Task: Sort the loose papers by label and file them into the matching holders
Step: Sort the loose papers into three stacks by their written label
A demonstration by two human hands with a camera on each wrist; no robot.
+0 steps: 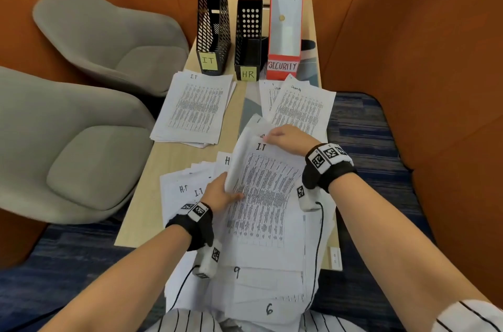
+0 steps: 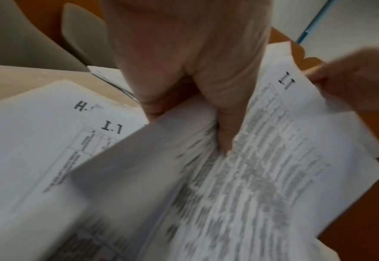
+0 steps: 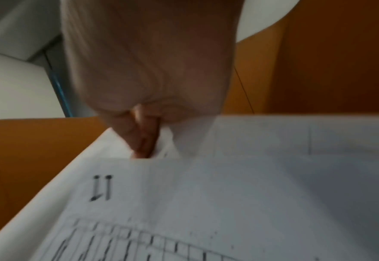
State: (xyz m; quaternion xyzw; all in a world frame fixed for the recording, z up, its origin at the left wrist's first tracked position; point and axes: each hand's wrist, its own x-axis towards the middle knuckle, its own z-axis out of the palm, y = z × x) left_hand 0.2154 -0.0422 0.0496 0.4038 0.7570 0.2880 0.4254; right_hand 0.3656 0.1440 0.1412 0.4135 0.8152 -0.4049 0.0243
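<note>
A printed sheet marked I.T [image 1: 265,190] [image 2: 273,159] [image 3: 206,203] is lifted over the loose pile of papers [image 1: 185,190] on the near table. My left hand [image 1: 220,193] [image 2: 206,98] grips its curled left edge, thumb on the print. My right hand [image 1: 288,138] [image 3: 144,137] pinches its top edge. Three holders stand at the far end: black IT [image 1: 213,24], black HR [image 1: 248,40], and red-and-white SECURITY [image 1: 284,27]. An I.T stack [image 1: 193,108] lies before the IT holder, and a security stack [image 1: 296,108] before the SECURITY one.
The narrow wooden table [image 1: 152,195] has two grey chairs [image 1: 89,146] close on its left. Orange walls [image 1: 422,46] close in behind and to the right. More sheets numbered 9 and 6 [image 1: 258,291] spill over the near edge toward my lap.
</note>
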